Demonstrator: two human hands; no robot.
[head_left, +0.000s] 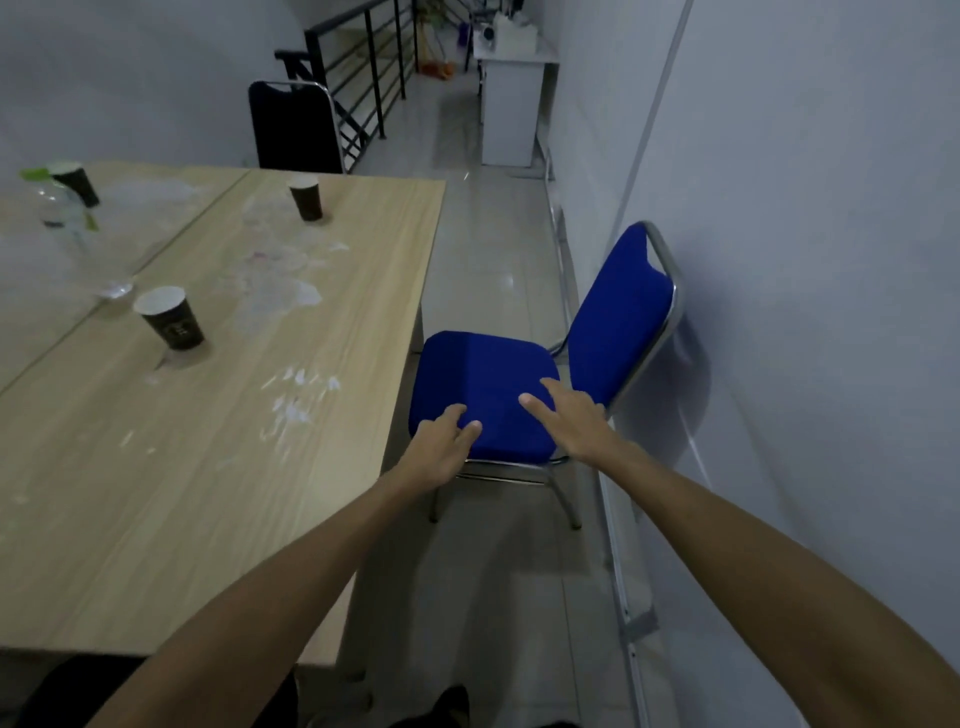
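The chair (483, 384) is bright blue on seat and back, with a silver metal frame. The table (208, 467) is pale wood grain, streaked with white smears. The cups (171, 319) are dark brown outside and white inside. Grey-white wall (805, 208), light grey tiled floor (483, 249), black railing (363, 67).

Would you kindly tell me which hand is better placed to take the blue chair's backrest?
Right. The right hand is spread over the seat corner nearest the backrest; the left hand is at the seat corner by the table, farther from it.
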